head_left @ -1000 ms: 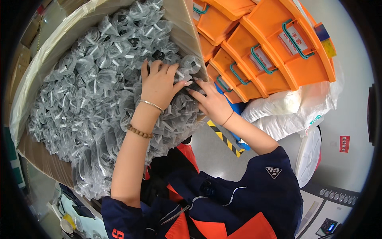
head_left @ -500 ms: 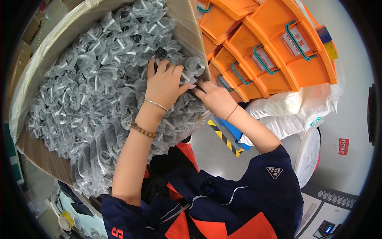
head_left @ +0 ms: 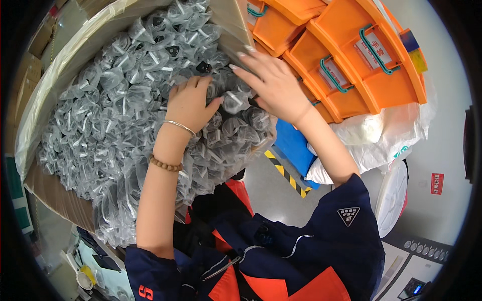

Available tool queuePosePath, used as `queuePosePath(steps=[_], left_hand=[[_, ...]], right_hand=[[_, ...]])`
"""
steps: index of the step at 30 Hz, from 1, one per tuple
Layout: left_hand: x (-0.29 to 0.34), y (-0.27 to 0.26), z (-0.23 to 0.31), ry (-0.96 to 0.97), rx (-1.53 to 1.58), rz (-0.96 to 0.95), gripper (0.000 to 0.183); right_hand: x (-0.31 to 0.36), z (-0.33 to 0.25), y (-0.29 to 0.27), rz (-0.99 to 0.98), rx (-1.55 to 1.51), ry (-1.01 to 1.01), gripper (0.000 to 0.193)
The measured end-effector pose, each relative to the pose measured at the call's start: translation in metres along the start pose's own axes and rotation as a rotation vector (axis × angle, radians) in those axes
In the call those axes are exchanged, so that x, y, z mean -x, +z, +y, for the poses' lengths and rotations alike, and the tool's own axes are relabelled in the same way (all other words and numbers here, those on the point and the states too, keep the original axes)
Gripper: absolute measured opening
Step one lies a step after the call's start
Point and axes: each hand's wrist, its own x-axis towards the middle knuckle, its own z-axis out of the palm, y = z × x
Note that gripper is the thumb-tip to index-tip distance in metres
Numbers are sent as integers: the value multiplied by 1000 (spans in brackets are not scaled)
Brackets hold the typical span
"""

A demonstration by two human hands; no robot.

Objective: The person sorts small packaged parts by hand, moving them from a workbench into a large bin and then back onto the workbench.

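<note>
Clear plastic bags (head_left: 120, 115), many with pale strips and some with dark contents, fill a large carton (head_left: 65, 205) lined with thin film. On top of them rests my left hand (head_left: 191, 105), its thumb held apart from the bent fingers; nothing shows in its grip. My right hand (head_left: 273, 85) is spread open by the carton's right wall, with its fingers pointing up and left. Between the two hands lies a slightly blurred bag (head_left: 235, 102). A black piece (head_left: 203, 67) shows just above my left fingertips.
Orange bins (head_left: 346, 65) with green handles are stacked right of the carton. Below them are white plastic sacks (head_left: 371, 135) and a blue object (head_left: 293, 145). Yellow-black tape (head_left: 286, 173) marks the floor. A white round lid (head_left: 391, 200) stands farther right.
My hands have moved apart: the left slid left and slightly down, the right rose and its fingers spread. The bag they were touching now lies between them.
</note>
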Motion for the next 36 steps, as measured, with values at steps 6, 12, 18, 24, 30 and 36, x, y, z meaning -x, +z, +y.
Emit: queuePosePath(steps=[6, 12, 18, 24, 30, 36], left_hand=[[6, 8, 7, 62, -25, 128, 52], [-7, 17, 36, 275, -311, 54, 49], [-5, 33, 46, 227, -307, -8, 50], [-1, 44, 55, 244, -371, -53, 52], [3, 31, 46, 335, -368, -23, 51], [4, -22, 37, 271, -118, 336, 25]], right_hand=[[-9, 20, 30, -301, 35, -129, 35], [-13, 14, 30, -367, 107, -117, 33], [-19, 19, 28, -436, 142, -111, 33], [-23, 16, 15, -173, 193, -164, 13], [-20, 11, 19, -189, 190, -161, 10], [-16, 10, 19, -174, 158, -113, 10]])
